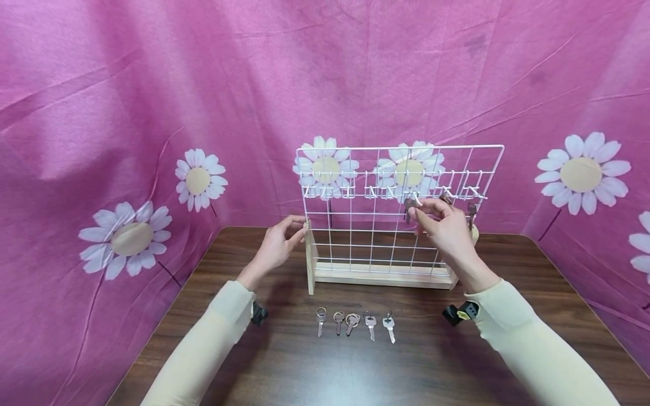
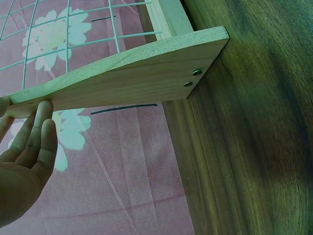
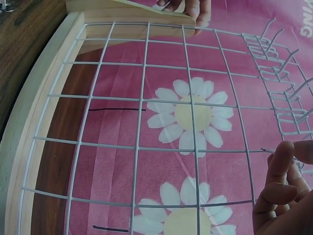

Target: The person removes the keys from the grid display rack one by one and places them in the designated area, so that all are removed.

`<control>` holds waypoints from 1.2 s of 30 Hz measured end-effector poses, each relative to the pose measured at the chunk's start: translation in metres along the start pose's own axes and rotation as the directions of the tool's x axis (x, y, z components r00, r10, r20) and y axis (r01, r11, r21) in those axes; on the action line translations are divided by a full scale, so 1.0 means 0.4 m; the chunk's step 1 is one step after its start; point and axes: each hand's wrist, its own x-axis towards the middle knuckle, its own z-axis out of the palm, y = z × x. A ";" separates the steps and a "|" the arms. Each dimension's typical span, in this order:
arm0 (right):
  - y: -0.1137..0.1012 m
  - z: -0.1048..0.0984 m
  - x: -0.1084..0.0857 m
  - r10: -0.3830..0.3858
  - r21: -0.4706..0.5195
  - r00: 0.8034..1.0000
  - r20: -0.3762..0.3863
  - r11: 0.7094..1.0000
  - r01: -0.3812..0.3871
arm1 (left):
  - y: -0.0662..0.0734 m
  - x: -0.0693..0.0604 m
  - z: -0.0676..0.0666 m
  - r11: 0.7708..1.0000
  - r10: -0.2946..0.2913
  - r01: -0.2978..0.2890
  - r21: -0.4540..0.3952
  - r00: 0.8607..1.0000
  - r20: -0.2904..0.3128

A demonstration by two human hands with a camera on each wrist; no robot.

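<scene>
A white wire grid rack (image 1: 373,230) stands on a wooden base, with a row of white hooks (image 1: 373,192) across its upper part. My left hand (image 1: 276,242) pinches the top end of the rack's left wooden side panel (image 2: 142,73) between thumb and fingers. At a hook right of the middle, my right hand (image 1: 447,225) pinches a dark key (image 1: 409,207) by its upper part. In the right wrist view my fingers (image 3: 279,196) mostly hide that key. Two more keys hang at the right, a brown key (image 1: 446,198) and a dark key (image 1: 472,211).
On the brown wooden table (image 1: 284,361), several keys with rings lie in a row before the rack, among them a silver key (image 1: 389,327) and a ringed key (image 1: 321,321). A pink cloth (image 1: 244,113) with white daisies hangs behind and at both sides.
</scene>
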 end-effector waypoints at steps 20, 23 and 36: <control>-0.015 -0.003 -0.011 -0.006 0.085 1.000 0.024 0.996 0.004 | -0.004 0.001 0.001 1.000 -0.001 0.001 -0.013 1.000 0.001; -0.019 -0.006 -0.017 -0.003 0.139 1.000 0.028 0.990 -0.001 | -0.005 0.000 0.001 1.000 0.002 -0.002 -0.013 1.000 0.000; -0.039 -0.020 -0.042 0.016 0.186 0.999 0.028 0.982 -0.021 | 0.000 -0.001 0.000 1.000 -0.007 0.007 -0.023 1.000 -0.002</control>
